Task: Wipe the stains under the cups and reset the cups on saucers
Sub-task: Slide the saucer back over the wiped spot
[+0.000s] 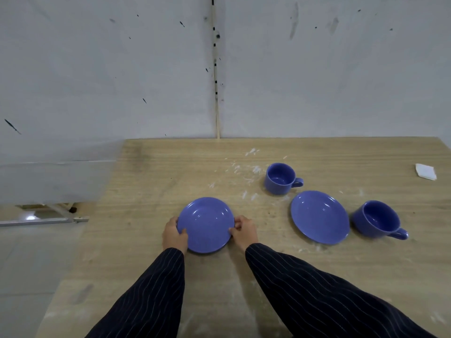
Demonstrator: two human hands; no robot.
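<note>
A pale, scuffed wall (146, 69) with a thin wooden strip (215, 89) running down its middle backs a light wood-grain table (170, 167).

Near the table's middle, both hands grip one blue saucer (206, 223) by its rim. The left hand (173, 234) clasps the edge at about 8 o'clock on the dish, thumb lying over the top of the rim and fingers tucked beneath. The right hand (244, 231) pinches the opposite edge at about 3 o'clock, thumb and fingertips closed on the rim. Whether the saucer rests on the wood or is lifted just clear of it cannot be told. Dark pinstriped sleeves (305, 289) cover both forearms, coming in from 6 o'clock.

Outward from the held saucer, at its 3 o'clock and apart from it, a second blue saucer (320, 217) lies flat on the table. Just beside that one, again toward 3 o'clock, stands a blue cup (377, 219), upright on the bare wood, its handle pointing toward 4 o'clock. A smaller-looking far cup (280, 178) stands upright at the second saucer's 11 o'clock, handle toward 3 o'clock, also on bare wood.

White smears and flecks (244, 172) streak the table left of the far cup, with fainter ones near the second saucer. A folded white cloth (425, 171) lies near the right edge, well apart from the crockery.
</note>
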